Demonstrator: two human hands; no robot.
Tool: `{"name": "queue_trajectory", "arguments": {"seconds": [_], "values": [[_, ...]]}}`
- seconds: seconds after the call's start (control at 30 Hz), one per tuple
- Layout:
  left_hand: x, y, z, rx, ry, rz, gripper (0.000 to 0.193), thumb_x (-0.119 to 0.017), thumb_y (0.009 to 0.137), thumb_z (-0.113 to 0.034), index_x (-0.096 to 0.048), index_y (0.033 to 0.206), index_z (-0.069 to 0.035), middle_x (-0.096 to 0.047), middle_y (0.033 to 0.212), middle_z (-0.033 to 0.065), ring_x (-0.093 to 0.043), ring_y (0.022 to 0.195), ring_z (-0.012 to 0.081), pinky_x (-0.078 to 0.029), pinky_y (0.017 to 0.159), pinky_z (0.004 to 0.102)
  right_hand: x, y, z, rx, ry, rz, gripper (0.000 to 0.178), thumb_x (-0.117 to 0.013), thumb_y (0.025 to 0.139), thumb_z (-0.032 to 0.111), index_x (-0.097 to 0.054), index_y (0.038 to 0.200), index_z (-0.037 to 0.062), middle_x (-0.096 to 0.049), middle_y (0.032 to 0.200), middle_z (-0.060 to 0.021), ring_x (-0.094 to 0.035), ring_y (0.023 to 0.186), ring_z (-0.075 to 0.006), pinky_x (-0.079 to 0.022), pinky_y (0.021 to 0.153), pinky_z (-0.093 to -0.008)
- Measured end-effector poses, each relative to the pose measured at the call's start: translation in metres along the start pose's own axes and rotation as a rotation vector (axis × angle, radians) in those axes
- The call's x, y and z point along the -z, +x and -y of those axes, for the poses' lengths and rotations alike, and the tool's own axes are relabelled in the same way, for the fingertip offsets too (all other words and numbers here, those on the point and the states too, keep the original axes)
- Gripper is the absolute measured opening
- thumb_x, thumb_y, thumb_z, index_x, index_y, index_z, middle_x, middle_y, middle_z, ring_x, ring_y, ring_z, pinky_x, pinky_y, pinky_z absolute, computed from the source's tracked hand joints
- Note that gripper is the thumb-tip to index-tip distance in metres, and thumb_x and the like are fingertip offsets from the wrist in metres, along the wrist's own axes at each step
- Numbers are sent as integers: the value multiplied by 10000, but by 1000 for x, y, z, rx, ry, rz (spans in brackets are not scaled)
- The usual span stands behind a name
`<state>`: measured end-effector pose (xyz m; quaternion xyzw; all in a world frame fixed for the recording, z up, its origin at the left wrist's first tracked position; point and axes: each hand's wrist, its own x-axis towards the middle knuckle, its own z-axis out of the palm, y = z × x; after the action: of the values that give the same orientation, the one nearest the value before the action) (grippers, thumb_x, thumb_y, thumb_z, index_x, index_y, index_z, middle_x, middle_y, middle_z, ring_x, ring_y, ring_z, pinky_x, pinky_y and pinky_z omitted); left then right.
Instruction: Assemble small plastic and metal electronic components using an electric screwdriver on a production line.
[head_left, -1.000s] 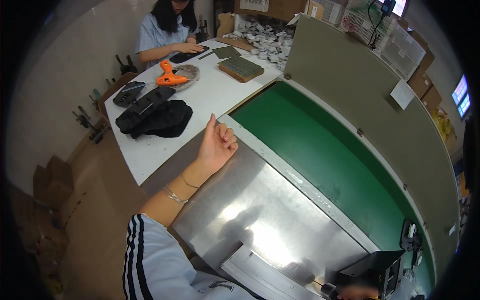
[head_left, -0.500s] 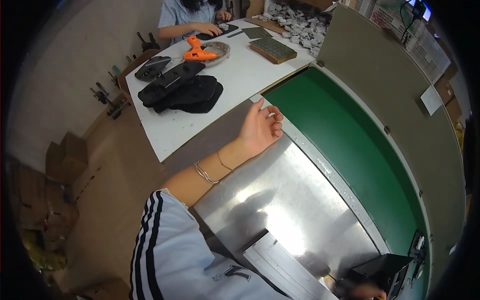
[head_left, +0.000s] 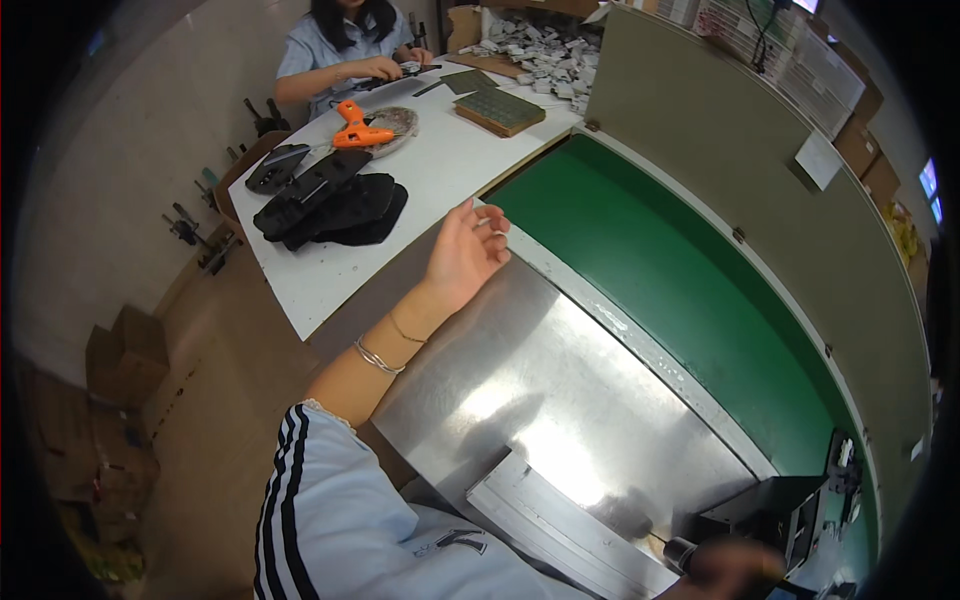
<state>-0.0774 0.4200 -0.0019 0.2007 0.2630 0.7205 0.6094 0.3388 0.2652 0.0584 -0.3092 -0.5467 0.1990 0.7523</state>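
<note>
My left hand (head_left: 468, 258) is held over the corner where the steel worktop (head_left: 480, 350) meets the green belt (head_left: 640, 270). Nothing is in it; its fingers are loosely curled and apart. At the lower right my right hand (head_left: 745, 568) is smeared by motion and partly cut off. It is closed around a dark, round-bodied screwdriver (head_left: 682, 552), whose thin shaft points left over the steel. Beside that hand stands a black box-shaped part (head_left: 765, 505). A long pale metal bar (head_left: 560, 525) lies near my body on the worktop.
A white table (head_left: 340, 275) ahead carries black moulded parts (head_left: 335, 205), an orange glue gun (head_left: 358, 128), a green-topped block (head_left: 500, 112) and a heap of small pale pieces (head_left: 545, 58). A co-worker (head_left: 345, 55) sits behind it. A tall grey panel (head_left: 720, 140) borders the belt.
The view has shifted, so the table and my left hand sit farther left in the picture. My right hand shows more, and the screwdriver has come clearly into sight.
</note>
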Motion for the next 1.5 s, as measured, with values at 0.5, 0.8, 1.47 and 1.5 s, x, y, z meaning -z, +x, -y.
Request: {"name": "queue_trajectory", "arguments": {"seconds": [0.5,0.8,1.47,1.5], "values": [[82,235,-118,-755,100,-449,366,-738,795,-151,-437,971,-39,-578,906,114,-612,836,204,-508,607,290,13,-8,-10,-128,-189,-163,336,-602,873,161,-398,1090,6,-434,564,-38,-409,417,-117,-386,440,-216],[37,150,-58,-431,338,-338,317,-561,819,65,-426,1088,-32,-559,1070,132,-604,1003,294,-549,818,487,22,-6,-6,-103,-182,-165,366,-617,873,152,-418,1129,-19,-422,585,-29,-399,440,-110,-363,414,-247],[-127,-86,147,1025,549,367,282,-539,897,4,-499,1177,1,-591,1159,151,-584,1108,248,-495,962,391,90,47,72,158,-203,-79,288,-460,854,87,-416,1107,-42,-446,577,-82,-424,433,-163,-411,433,-301],[-130,-92,148,1005,544,288,282,-536,898,8,-492,1176,-1,-586,1163,148,-587,1101,247,-491,973,390,96,51,74,114,-149,-26,266,-428,880,127,-433,1107,-11,-438,610,-65,-433,471,-157,-411,477,-303]]}}
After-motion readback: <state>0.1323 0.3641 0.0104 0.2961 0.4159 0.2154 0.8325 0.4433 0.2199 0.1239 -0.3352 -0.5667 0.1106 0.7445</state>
